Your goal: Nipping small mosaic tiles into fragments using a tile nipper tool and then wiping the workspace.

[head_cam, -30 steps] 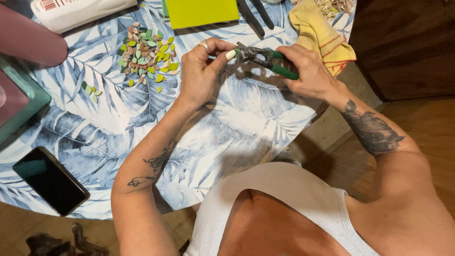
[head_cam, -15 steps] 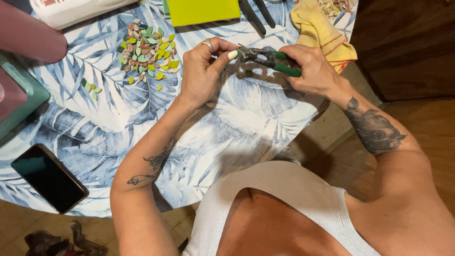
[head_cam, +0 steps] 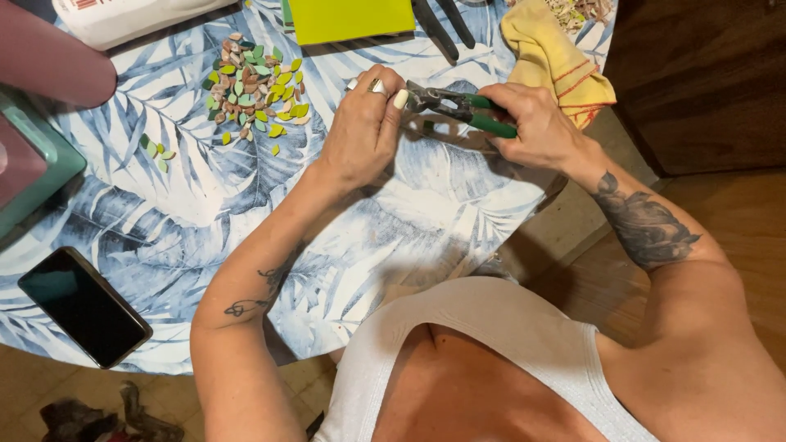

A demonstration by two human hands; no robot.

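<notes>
My right hand (head_cam: pixel 536 123) grips green-handled nippers (head_cam: pixel 463 106), their metal jaws pointing left. My left hand (head_cam: pixel 364 127) is closed, its fingertips pinched right at the jaws; whatever small piece it holds is hidden by the fingers. Both hands hover above a round table (head_cam: pixel 246 213) covered in a blue leaf-print cloth. To the left of my left hand lies a pile of small leaf-shaped pieces (head_cam: pixel 254 86) in green, yellow and brown.
A black phone (head_cam: pixel 82 307) lies near the table's front left edge. A lime green sheet (head_cam: pixel 352 18) and dark tool handles (head_cam: pixel 442 24) sit at the back. A yellow cloth (head_cam: pixel 553 61) lies at the right edge. A teal tray (head_cam: pixel 33 176) stands at left.
Both hands have stayed together at the nipper jaws, shifting only slightly; the nippers have tilted a little. Nothing on the table has moved.
</notes>
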